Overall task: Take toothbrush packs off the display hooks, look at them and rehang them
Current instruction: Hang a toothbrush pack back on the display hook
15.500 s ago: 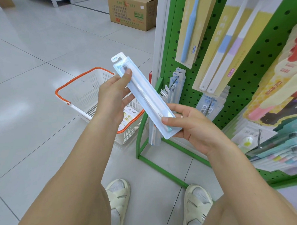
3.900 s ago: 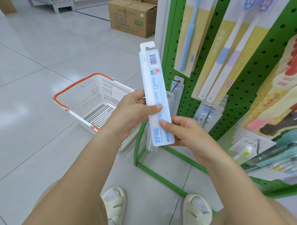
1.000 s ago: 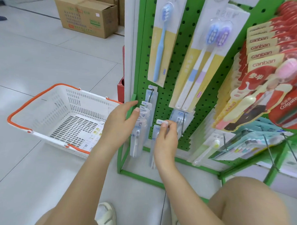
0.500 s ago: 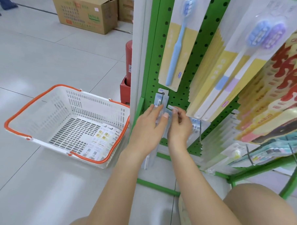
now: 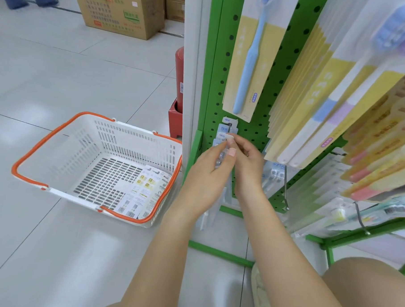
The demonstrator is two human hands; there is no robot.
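Rehanging is judged to be the step in hand: a pack [image 5: 226,137] is held at its top tab against the low hook [image 5: 230,125] on the green pegboard [image 5: 256,130], where like packs already hang. Right hand [image 5: 248,161]: fingertips are pinched on the tab, presumably so that its hole can be steered onto the hook's tip. Left hand [image 5: 209,179]: laid over the pack's body just below, fingers lightly curled with the thumb at the front; whether it grasps the pack or merely steadies it cannot be told, the pack being largely hidden behind it. Placement low on the board explains the crouch, a knee [image 5: 367,283] being seen at lower right. Larger yellow packs [image 5: 244,69] are hung above and to the right, clear of the work. Basket [image 5: 96,165]: white with orange rim, set on the floor just left of the rack, some carded items lying flat inside. Carton [image 5: 119,10]: stood on the floor well behind. Seating of the tab on the hook is not visible.
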